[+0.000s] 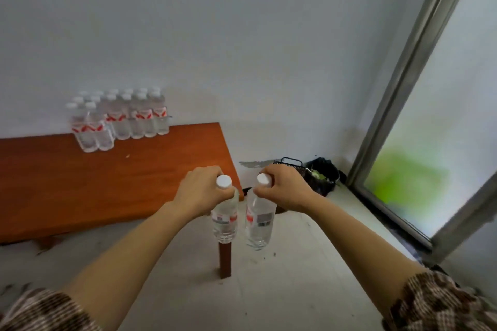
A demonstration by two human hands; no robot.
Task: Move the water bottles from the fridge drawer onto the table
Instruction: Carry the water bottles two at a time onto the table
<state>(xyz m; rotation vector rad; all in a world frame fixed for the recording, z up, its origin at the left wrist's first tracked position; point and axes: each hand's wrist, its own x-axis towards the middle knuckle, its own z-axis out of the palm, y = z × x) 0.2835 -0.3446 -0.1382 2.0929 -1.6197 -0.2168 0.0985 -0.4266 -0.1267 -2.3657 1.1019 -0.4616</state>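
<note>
My left hand (200, 191) grips a clear water bottle (225, 220) by its neck, just under the white cap. My right hand (286, 187) holds a second water bottle (258, 223) the same way. Both bottles hang upright in the air, side by side, just off the near right corner of the brown wooden table (107, 183). Several more bottles with red labels (121, 118) stand in rows at the table's far edge against the wall. The fridge drawer is out of view.
A black basket (291, 164) and a black bin bag (322, 174) sit on the floor by the wall, right of the table. A sliding glass door (430, 142) fills the right side. One table leg (225, 259) stands below the bottles.
</note>
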